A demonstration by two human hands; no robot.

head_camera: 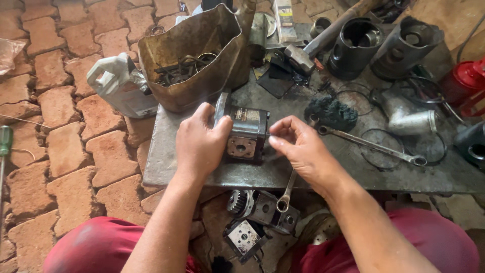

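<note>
A dark metal pump housing (247,132) with a rusty square end face stands on the grey steel plate (283,174). My left hand (199,144) grips its left side. My right hand (298,146) hovers just right of it, thumb and fingertips pinched together near its top corner; whether something small is between them I cannot tell. A ring spanner (371,145) lies on the plate right of my right hand.
A dented metal tub (194,55) of parts, a hammer (323,38), two pistons (384,43) and a black rag (331,112) sit at the back. A white jug (118,83) stands on brick paving. Below the plate's edge lie gear pump parts (255,217) and another spanner (287,192).
</note>
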